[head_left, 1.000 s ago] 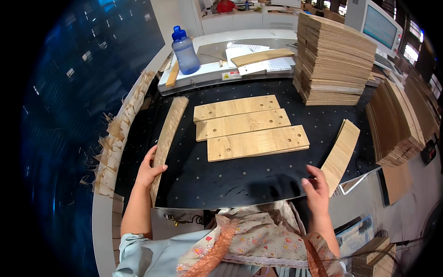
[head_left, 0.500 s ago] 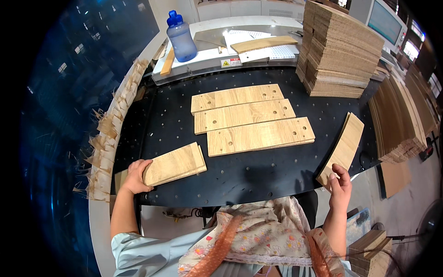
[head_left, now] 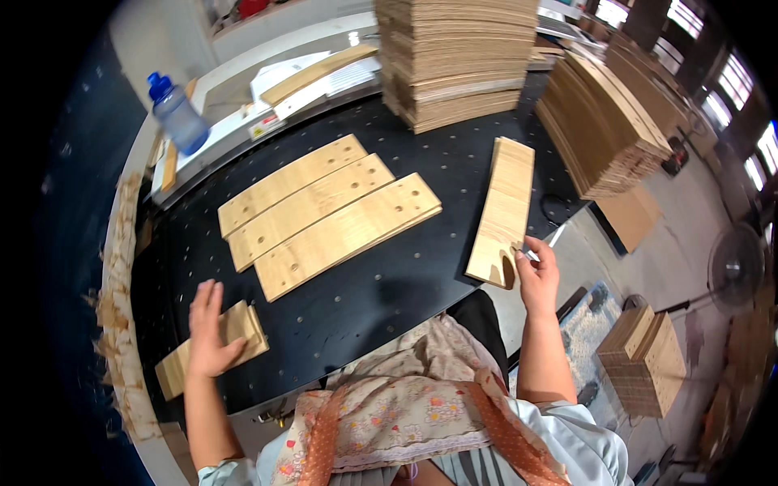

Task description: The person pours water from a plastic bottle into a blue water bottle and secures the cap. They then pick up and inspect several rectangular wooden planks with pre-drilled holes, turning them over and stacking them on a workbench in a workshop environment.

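My left hand point(head_left: 211, 330) lies over a short stack of light wood-grain boards point(head_left: 172, 371) at the near left, its fingers stretched out and the thumb apart. At the right, my right hand point(head_left: 540, 282) is beside the near end of another stack of light boards point(head_left: 506, 194). Its fingers are curled toward the thumb, with a small greyish patch between them that I cannot make out. Mid-table lie three rows of drilled light boards, a far one point(head_left: 284, 188), a middle one point(head_left: 312, 206) and a near one point(head_left: 344, 236), the near row stacked.
The black table point(head_left: 356, 324) is dotted with small studs. A tall pile of brown boards point(head_left: 458, 65) stands at the back, more boards point(head_left: 596, 121) to its right. A blue bottle point(head_left: 180, 121) is on the back-left ledge. A floor fan point(head_left: 736, 259) stands at the right.
The view has swung right, so the table appears turned and shifted left. My left hand has loosened from the end of its short stack and flattened over it. My right hand stays by the right-hand boards.
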Demonstrator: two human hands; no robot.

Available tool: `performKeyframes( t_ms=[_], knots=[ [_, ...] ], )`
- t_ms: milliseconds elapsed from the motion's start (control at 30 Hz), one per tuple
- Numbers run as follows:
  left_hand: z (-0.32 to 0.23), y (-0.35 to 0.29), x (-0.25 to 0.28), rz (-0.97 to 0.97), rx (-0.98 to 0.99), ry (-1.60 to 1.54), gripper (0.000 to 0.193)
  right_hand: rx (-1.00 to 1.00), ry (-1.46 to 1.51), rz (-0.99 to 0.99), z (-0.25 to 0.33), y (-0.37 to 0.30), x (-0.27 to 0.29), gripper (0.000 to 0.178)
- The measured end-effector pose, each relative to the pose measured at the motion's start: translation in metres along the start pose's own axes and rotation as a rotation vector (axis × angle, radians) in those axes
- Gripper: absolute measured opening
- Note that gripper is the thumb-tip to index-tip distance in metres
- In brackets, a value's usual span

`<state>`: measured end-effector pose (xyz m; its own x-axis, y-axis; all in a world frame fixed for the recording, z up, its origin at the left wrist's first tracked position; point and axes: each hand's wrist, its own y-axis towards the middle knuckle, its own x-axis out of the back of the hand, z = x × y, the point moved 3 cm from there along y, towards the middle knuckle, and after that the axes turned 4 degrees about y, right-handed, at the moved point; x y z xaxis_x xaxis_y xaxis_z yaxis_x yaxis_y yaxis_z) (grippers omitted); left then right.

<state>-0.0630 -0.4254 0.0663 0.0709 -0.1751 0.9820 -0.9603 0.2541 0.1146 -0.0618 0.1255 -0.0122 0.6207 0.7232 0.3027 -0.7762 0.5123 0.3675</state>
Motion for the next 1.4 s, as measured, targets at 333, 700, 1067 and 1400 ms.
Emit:
performKeyframes(
  t_ms=[333,700,1067,1400],
  knots=[
    [-0.304,0.161,-0.125,0.379,-0.273,-0.908,0.085,-0.614,0.672,0.004,-0.036,-0.049,0.0,0.056],
    [-0.367,0.194,-0.155,0.672,-0.043,-1.152,0.066,-0.445,0.712,0.068,-0.042,-0.045,-0.021,0.048],
    [-0.355,0.149,-0.122,0.738,0.187,-1.354,0.079,-0.143,0.16,0.43,0.053,-0.062,-0.006,0.056],
    [-0.316,0.157,-0.136,0.739,0.24,-1.56,0.038,-0.22,0.274,0.365,0.029,-0.053,-0.029,0.076]
  ],
)
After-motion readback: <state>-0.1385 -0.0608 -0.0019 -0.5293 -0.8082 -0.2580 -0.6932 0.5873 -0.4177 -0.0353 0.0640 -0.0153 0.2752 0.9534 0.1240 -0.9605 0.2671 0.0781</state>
